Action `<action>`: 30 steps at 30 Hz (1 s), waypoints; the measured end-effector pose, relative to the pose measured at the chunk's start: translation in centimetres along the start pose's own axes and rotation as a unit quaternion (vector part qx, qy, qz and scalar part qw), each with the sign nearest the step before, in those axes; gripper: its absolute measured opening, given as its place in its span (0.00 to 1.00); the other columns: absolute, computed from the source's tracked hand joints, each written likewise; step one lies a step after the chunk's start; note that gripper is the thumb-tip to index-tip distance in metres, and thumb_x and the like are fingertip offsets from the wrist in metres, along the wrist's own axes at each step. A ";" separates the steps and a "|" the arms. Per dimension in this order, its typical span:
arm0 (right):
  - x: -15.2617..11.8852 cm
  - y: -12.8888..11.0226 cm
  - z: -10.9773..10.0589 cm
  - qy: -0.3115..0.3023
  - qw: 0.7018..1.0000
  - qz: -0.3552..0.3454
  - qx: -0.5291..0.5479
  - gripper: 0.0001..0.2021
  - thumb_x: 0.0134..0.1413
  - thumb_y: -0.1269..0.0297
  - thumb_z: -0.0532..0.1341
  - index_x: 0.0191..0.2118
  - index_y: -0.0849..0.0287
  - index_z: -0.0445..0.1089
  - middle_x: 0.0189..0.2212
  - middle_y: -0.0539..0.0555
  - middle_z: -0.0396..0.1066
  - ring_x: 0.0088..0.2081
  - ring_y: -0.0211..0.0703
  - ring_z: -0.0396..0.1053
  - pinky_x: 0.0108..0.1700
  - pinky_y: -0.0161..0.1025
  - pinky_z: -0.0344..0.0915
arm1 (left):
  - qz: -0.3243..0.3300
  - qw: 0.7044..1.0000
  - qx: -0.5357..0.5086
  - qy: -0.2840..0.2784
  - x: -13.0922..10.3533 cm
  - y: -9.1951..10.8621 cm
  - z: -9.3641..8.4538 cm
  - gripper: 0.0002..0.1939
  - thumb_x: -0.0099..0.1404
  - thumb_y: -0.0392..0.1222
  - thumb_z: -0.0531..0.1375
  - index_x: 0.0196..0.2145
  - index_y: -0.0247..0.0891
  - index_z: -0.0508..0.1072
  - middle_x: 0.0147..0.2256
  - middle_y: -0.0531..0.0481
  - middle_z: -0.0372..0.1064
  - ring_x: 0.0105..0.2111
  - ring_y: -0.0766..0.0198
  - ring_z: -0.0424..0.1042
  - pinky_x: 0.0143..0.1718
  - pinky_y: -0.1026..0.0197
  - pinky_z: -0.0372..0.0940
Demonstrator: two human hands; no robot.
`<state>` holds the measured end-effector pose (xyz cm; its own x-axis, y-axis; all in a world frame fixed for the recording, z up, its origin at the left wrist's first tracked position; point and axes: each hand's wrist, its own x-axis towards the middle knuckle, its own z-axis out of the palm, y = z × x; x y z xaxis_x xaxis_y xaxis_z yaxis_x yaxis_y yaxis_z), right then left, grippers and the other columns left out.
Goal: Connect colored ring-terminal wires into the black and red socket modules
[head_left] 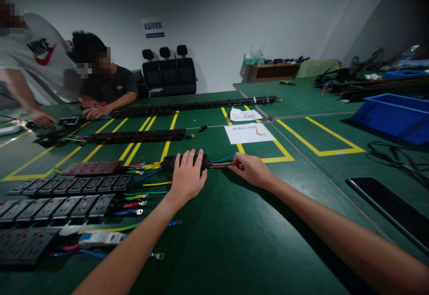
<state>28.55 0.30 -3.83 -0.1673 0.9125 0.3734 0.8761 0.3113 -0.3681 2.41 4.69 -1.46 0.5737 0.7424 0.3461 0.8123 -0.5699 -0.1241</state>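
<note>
My left hand (188, 176) lies over a short black socket module (169, 162), fingers across its top and thumb by its near side, gripping it against the green table. Blue, green and red wires (219, 165) run from the module's right end to my right hand (250, 169). That hand is closed in a pinch around them, and their ends are hidden in the fingers. Yellow wires (152, 166) with ring terminals come out left of the module. Beside them lie a dark red socket strip (94, 167) and a black socket strip (73, 184).
More socket strips (56, 210) with ring-ended wires lie at near left. Long black strips (137, 136) stretch across farther back, where two people work. A paper sheet (250, 134), a blue bin (395, 118), black cables (398, 158) and a phone (390, 205) are ahead and right.
</note>
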 end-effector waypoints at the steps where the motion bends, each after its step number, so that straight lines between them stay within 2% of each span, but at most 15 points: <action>1: 0.0 0.0 0.0 -0.001 1.000 0.000 0.000 0.07 0.62 0.60 0.62 0.37 0.55 0.66 0.26 0.49 0.71 0.26 0.40 0.65 0.29 0.36 0.50 | 0.000 1.000 0.000 0.001 0.0 0.0 0.0 0.32 0.75 0.52 0.49 0.71 0.37 0.57 0.66 0.37 0.60 0.66 0.45 0.59 0.68 0.36 0.52; 30: 0.0 -0.1 -0.1 -0.004 1.000 -0.001 0.005 0.06 0.62 0.61 0.62 0.36 0.55 0.65 0.27 0.49 0.71 0.26 0.40 0.66 0.29 0.36 0.50 | -0.004 1.000 -0.005 0.001 0.0 0.1 -0.1 0.32 0.74 0.51 0.49 0.71 0.37 0.57 0.66 0.36 0.60 0.66 0.44 0.58 0.68 0.36 0.51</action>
<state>28.52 0.31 -3.75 -0.1724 0.9139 0.3675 0.8717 0.3152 -0.3751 2.49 4.64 -1.41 0.5677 0.7458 0.3485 0.8153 -0.5680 -0.1126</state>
